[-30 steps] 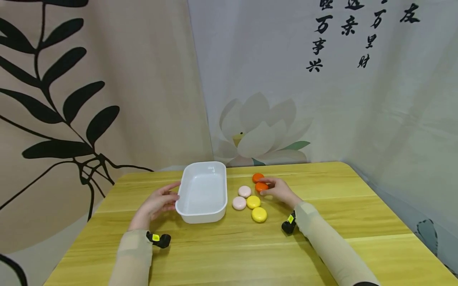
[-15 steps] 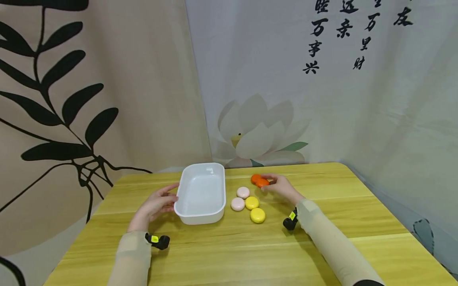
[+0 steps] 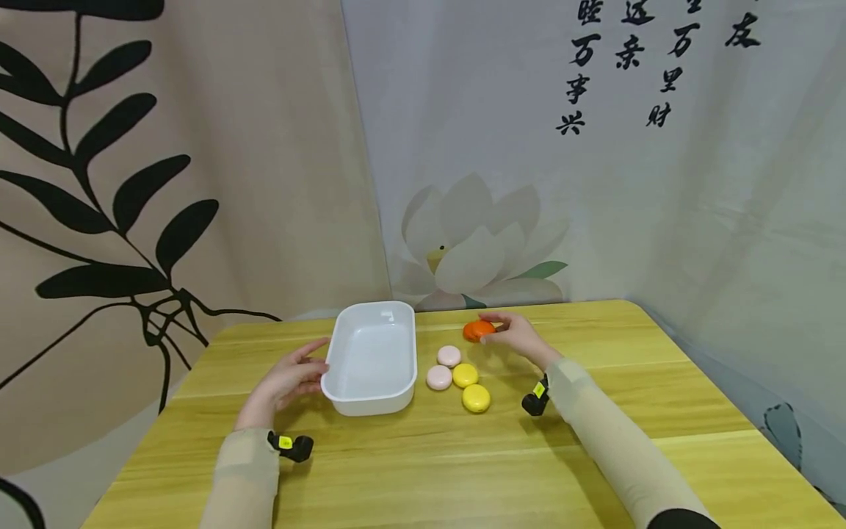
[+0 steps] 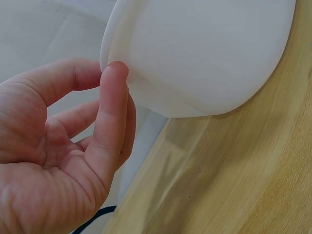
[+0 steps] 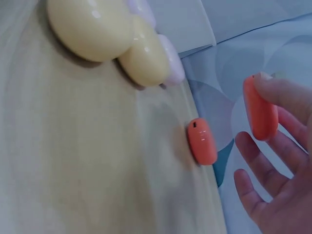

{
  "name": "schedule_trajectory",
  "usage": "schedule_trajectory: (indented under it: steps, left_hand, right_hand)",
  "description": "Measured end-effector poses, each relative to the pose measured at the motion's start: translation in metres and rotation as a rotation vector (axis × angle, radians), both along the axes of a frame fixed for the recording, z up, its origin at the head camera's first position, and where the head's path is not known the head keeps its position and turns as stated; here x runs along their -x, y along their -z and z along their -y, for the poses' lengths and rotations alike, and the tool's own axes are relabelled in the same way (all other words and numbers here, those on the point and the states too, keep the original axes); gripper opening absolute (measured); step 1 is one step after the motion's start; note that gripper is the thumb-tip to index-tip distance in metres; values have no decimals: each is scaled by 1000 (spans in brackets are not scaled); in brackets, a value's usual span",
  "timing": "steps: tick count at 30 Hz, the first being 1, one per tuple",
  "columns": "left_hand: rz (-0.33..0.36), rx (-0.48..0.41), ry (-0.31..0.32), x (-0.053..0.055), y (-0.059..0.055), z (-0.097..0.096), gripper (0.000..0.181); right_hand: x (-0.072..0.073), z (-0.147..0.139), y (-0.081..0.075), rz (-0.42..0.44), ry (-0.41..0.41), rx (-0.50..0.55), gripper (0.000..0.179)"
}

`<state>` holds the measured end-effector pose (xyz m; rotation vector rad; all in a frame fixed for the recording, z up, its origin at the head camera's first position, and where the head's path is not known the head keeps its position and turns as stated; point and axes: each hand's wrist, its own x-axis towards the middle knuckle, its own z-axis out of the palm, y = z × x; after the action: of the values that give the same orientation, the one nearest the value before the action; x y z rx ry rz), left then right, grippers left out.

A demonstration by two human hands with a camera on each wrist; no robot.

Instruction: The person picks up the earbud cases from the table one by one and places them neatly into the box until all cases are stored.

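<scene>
My left hand (image 3: pixel 297 378) holds the left rim of a white rectangular dish (image 3: pixel 373 400); in the left wrist view its fingertips pinch the dish wall (image 4: pixel 195 58). My right hand (image 3: pixel 518 339) pinches a glossy round orange disc (image 5: pixel 261 109) between thumb and fingers, lifted off the table. A second orange disc (image 5: pixel 202 141) lies on the table below it, with a small dark slot in its side. In the head view the two orange discs overlap. Nothing lies inside the dish.
Between dish and right hand lie two pink discs (image 3: pixel 439 378) and two yellow discs (image 3: pixel 476 399) in a cluster. The wooden table (image 3: pixel 410 470) ends at a printed curtain (image 3: pixel 482 220) behind. A black wrist camera (image 3: pixel 537 397) sits on the right wrist.
My right hand has raised one orange disc from the table and moved it slightly up and back, over the other orange disc. The left hand stays at the dish.
</scene>
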<state>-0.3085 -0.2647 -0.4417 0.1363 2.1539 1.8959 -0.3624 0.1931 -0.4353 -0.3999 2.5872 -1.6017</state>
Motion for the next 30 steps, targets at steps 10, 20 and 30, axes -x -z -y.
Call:
schedule_trajectory:
  steps: [10, 20, 30]
  left_hand:
    - [0, 8, 4, -1, -1, 0, 71]
    - [3, 11, -1, -1, -1, 0, 72]
    - [3, -8, 2, 0, 1, 0, 70]
  right_hand:
    - [5, 1, -22, -68, -56, 26, 60]
    - [7, 0, -37, -79, -51, 23, 66]
    - [10, -1, -49, -94, -57, 40, 66]
